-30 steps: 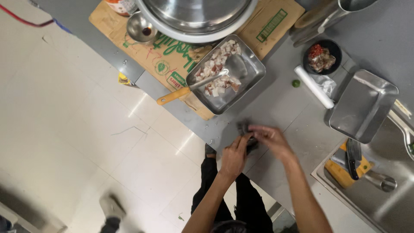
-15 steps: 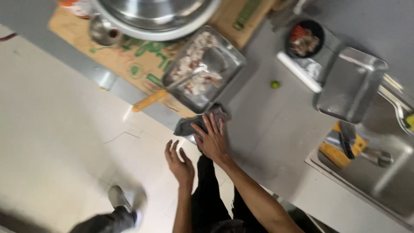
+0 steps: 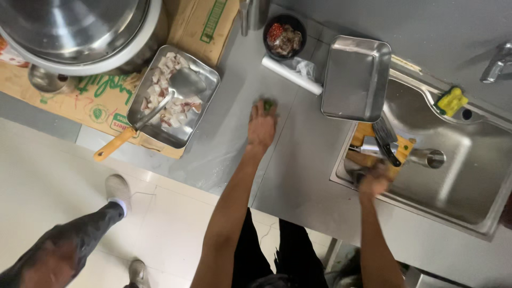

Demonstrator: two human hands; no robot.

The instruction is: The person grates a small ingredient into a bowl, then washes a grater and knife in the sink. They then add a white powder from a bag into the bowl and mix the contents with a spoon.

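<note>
Left hand on a small green piece, right hand at the sink's near-left corner.

The left hand (image 3: 261, 128) lies palm-down mid-counter (image 3: 298, 176), arm stretched straight, fingers flat over the green piece (image 3: 268, 105) showing at their tips. The blurred right hand (image 3: 375, 180) reaches the wooden cutting board (image 3: 368, 130) in the sink (image 3: 469, 176); whether it grips cannot be told.

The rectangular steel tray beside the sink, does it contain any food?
No, the rectangular steel tray shows only its bare shiny bottom.
</note>
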